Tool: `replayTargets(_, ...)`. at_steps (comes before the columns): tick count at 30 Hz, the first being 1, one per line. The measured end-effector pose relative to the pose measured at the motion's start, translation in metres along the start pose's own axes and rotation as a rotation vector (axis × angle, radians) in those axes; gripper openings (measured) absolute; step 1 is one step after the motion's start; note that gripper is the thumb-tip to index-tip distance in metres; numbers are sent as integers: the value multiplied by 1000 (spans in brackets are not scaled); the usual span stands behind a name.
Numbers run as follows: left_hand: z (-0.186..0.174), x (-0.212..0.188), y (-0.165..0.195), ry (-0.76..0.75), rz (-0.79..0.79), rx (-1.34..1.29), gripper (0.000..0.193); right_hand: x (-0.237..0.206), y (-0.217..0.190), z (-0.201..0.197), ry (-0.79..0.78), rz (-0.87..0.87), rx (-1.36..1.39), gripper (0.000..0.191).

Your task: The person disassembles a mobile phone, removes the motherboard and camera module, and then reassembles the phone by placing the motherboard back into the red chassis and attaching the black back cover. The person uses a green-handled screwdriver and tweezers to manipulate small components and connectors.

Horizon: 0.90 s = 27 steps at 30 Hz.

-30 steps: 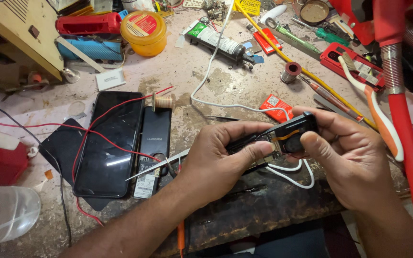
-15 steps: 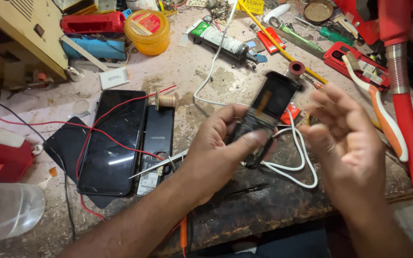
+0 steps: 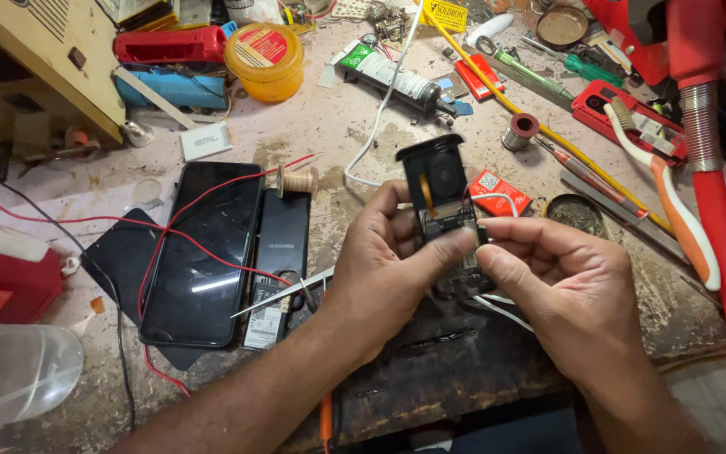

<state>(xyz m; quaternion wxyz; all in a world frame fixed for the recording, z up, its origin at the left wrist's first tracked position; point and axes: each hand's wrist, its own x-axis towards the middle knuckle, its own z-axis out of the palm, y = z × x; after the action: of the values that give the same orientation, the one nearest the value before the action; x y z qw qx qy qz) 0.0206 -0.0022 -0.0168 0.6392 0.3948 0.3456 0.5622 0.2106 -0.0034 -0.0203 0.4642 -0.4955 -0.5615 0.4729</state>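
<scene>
Left hand (image 3: 380, 269) gripped a small opened black device (image 3: 445, 210), held upright above the near edge of the workbench (image 3: 363, 143), thumb pressed across its exposed circuit board. Right hand (image 3: 565, 286) was pinched narrow, fingertips (image 3: 497, 244) touching the device's right edge by the board. White wires (image 3: 497, 307) trailed below both hands. Metal tweezers (image 3: 283, 294) lay just left of the left wrist, tip over a dark phone (image 3: 283, 252). Beside that lay a larger black smartphone (image 3: 203, 252), screen up, with a red wire (image 3: 170, 244) crossing it. Thread spool (image 3: 297, 180) sat just beyond. Right of the device: small red packet (image 3: 502, 192). Farther back: solder reel (image 3: 521, 130), glue tube (image 3: 397, 77), yellow jar (image 3: 264, 60).
</scene>
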Motion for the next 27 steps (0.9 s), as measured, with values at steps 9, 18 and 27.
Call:
replayTargets(9, -2, 2, -7, -25, 31, -53, 40, 6, -2, 10, 34, 53, 68, 24)
replayTargets(18, -6, 1, -11, -106, 45, -55, 35, 7, 10, -2, 9, 42, 132, 20)
replayTargets(27, -4, -1, -12, -72, 39, -16, 26, -6, -2, 8, 107, -98, -120, 18)
